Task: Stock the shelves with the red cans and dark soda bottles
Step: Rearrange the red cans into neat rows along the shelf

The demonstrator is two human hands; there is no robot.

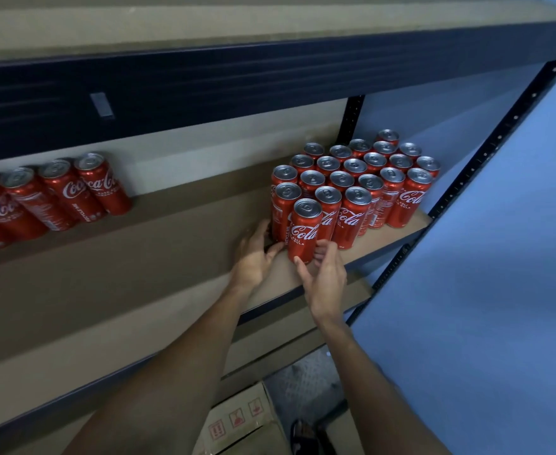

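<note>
Right hand point(324, 277) is wrapped low around a slim red aluminium cola can point(305, 229), with the thumb on its near left side and the curled fingers on its right. That can stands upright at the very front of the block of matching red cans point(361, 178) and touches the ones behind it. Left hand point(253, 254) is just beside it. Its fingers are stretched out flat against the left flank of the block and its thumb points at the front can's base. It grips nothing.

All of this sits on the brown fibreboard shelf point(171, 251), packed toward its right end by the dark metal upright point(466, 178). Well apart, far left, a second batch of red cans point(56, 192) lines the back. Below, a cardboard box point(237, 421) shows on the floor.
</note>
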